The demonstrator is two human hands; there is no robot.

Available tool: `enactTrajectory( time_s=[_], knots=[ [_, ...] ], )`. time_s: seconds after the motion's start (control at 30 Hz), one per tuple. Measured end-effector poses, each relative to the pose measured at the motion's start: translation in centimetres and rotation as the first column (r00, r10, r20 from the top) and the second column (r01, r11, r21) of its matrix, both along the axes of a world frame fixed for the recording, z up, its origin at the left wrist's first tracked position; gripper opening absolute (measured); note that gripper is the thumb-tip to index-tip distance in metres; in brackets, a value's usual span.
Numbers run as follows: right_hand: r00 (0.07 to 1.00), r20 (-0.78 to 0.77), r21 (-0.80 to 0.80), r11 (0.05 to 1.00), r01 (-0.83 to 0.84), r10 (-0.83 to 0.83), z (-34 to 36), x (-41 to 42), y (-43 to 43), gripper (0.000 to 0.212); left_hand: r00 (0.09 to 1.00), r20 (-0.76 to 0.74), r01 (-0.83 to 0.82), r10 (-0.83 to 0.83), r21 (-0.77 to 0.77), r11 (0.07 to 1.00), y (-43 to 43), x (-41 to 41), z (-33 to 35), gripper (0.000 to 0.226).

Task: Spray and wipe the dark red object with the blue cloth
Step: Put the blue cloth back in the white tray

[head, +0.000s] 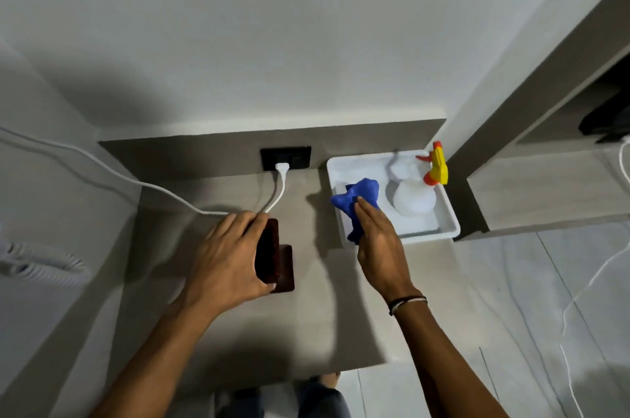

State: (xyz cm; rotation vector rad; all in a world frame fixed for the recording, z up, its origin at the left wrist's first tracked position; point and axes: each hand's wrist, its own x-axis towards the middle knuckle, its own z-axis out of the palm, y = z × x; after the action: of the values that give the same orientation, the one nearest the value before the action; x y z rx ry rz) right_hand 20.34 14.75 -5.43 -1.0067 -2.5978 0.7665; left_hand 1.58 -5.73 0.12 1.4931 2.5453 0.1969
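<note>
A dark red, flat leather-like object [272, 254] rests on the grey shelf [238, 332]; its upper part is tilted up on edge. My left hand [226, 257] grips that raised part from the left. My right hand [376, 243] holds the crumpled blue cloth [361, 196] over the left edge of the white tray [446, 213]. A white spray bottle [414, 196] with a yellow and orange trigger head stands in the tray, to the right of the cloth.
A white plug [282, 168] sits in a black wall socket [285, 158], its cable running left across the shelf. A coiled white cord [37, 264] lies at far left. A taller grey counter [545, 185] stands to the right, and pale floor tiles lie below.
</note>
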Motion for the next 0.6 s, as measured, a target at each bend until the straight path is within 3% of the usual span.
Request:
enactTrajectory(
  time_s=[0.17, 0.33, 0.43, 0.53, 0.6],
  knots=[
    [0.976, 0.161, 0.012, 0.988, -0.154, 0.150, -2.4, -2.7, 6.7, 0.075, 0.997, -0.016, -0.080, 0.080, -0.009, 0.997, 1.4, 1.6, -1.1, 0.124],
    [0.916, 0.320, -0.064, 0.970, -0.235, 0.242, -6.0, -4.9, 9.8, 0.065, 0.990, 0.044, -0.134, 0.132, 0.046, 0.990, 2.1, 2.0, -1.9, 0.123],
    [0.835, 0.454, -0.127, 0.950, -0.285, 0.312, -8.1, -5.6, 10.0, 0.073, 0.992, 0.026, -0.123, 0.122, 0.040, 0.992, 1.8, 2.1, -2.5, 0.123],
    [0.715, 0.613, -0.010, 0.908, -0.419, 0.337, -9.6, -5.8, 9.5, 0.066, 0.993, 0.010, -0.118, 0.118, 0.038, 0.992, 1.7, 2.3, -2.6, 0.125],
    [0.685, 0.649, 0.011, 0.896, -0.443, 0.331, -9.8, -5.8, 9.4, 0.065, 0.992, 0.005, -0.125, 0.124, 0.042, 0.991, 1.8, 2.5, -2.5, 0.126]
  ],
)
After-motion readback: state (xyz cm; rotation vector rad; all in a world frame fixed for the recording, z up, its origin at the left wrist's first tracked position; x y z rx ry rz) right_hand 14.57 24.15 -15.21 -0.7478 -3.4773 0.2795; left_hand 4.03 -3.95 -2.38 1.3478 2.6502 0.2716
